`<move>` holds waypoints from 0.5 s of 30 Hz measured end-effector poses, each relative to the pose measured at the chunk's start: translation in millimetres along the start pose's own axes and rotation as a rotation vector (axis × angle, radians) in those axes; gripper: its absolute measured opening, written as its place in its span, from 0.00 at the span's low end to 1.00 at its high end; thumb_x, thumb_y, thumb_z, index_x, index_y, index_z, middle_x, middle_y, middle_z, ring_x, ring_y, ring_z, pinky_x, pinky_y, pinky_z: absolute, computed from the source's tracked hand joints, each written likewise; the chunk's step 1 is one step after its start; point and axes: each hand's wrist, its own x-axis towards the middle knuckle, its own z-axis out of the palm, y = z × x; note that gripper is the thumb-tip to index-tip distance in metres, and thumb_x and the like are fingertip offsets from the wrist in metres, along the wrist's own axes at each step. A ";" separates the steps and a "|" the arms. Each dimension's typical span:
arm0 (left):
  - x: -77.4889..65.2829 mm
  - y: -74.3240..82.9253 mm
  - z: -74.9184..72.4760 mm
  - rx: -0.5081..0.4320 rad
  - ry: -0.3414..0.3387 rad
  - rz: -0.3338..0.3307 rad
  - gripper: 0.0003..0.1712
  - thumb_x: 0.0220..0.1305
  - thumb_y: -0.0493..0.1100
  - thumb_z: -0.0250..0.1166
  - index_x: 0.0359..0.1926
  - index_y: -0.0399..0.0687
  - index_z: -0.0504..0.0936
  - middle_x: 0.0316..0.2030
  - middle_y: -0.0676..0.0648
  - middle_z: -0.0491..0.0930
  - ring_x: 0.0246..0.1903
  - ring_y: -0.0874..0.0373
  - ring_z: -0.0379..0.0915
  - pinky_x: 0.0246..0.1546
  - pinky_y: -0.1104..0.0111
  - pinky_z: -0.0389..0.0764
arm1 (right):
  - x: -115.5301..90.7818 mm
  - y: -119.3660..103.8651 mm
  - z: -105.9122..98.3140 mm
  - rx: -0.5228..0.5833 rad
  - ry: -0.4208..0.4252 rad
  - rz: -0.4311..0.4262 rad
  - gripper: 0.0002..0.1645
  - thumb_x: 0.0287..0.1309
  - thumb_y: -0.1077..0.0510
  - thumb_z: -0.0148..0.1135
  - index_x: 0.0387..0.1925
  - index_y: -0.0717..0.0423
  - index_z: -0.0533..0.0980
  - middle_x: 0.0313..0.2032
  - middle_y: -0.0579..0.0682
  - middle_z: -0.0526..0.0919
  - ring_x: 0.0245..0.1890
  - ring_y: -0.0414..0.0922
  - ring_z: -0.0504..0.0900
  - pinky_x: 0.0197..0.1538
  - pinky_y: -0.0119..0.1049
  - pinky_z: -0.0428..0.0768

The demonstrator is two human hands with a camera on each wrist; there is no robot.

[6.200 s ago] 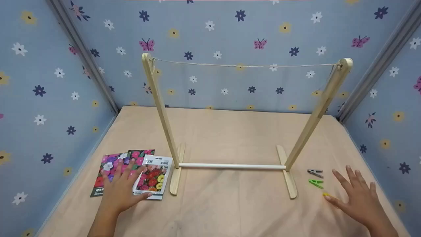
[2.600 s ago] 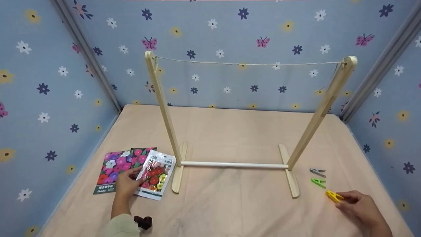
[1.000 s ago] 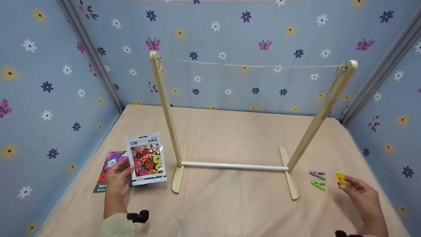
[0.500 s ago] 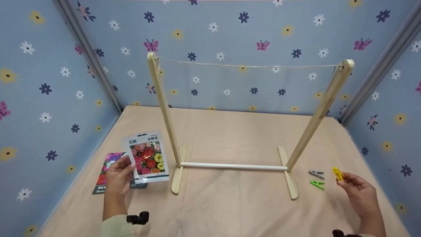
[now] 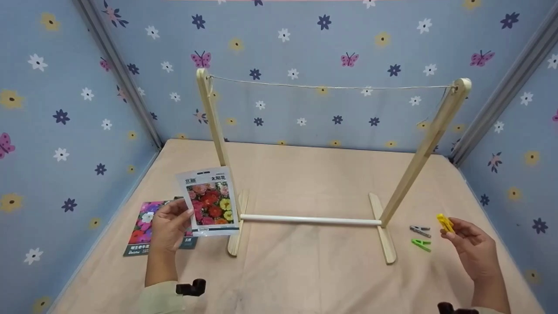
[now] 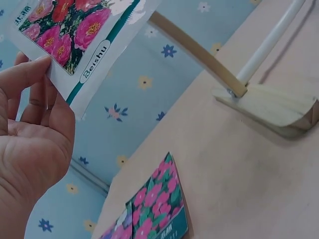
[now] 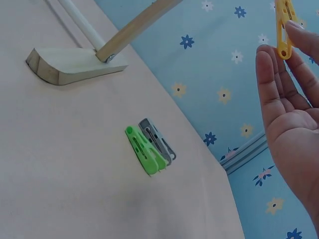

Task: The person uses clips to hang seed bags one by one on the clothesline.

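My left hand (image 5: 168, 224) pinches a seed packet (image 5: 211, 203) by its left edge between thumb and fingers, holding it up off the table. Red, pink and yellow flowers are printed on its front. In the head view the packet overlaps the left post of the wooden stand (image 5: 211, 117). At the right, my right hand (image 5: 473, 250) pinches a yellow clothespin (image 5: 445, 223) above the table; the right wrist view shows the clothespin (image 7: 284, 30) between thumb and fingers. A green clothespin (image 5: 421, 244) and a grey clothespin (image 5: 420, 230) lie just left of that hand.
Two more flower seed packets (image 5: 139, 235) lie on the table under my left hand, partly hidden. A thin string (image 5: 322, 87) runs between the stand's post tops, and a white rod (image 5: 309, 220) joins its feet. Flower-patterned panels (image 5: 301, 52) enclose the table.
Both hands rested open over the things at first. Since then the left has lifted a seed packet and the right the yellow clothespin. Lately the packet has moved right, toward the left post.
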 end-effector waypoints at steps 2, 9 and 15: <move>-0.5 0.7 5.4 -0.007 -0.009 0.012 0.16 0.55 0.20 0.65 0.40 0.39 0.85 0.36 0.45 0.80 0.36 0.55 0.76 0.37 0.66 0.84 | 0.4 -1.8 4.1 0.017 -0.012 -0.017 0.19 0.60 0.82 0.50 0.49 0.71 0.77 0.43 0.55 0.82 0.41 0.47 0.84 0.47 0.33 0.82; -2.7 3.8 21.4 -0.006 -0.046 0.030 0.13 0.55 0.22 0.67 0.40 0.37 0.83 0.36 0.44 0.79 0.36 0.53 0.74 0.37 0.65 0.84 | 2.4 -7.5 15.4 0.051 -0.084 -0.089 0.17 0.60 0.83 0.48 0.49 0.77 0.74 0.43 0.59 0.82 0.41 0.49 0.83 0.47 0.35 0.82; -5.6 6.6 35.3 0.017 -0.044 0.044 0.13 0.54 0.24 0.69 0.41 0.39 0.84 0.37 0.44 0.80 0.37 0.53 0.74 0.38 0.65 0.84 | 3.6 -14.0 25.6 0.045 -0.101 -0.105 0.17 0.59 0.83 0.48 0.50 0.80 0.72 0.45 0.60 0.82 0.41 0.49 0.83 0.47 0.34 0.82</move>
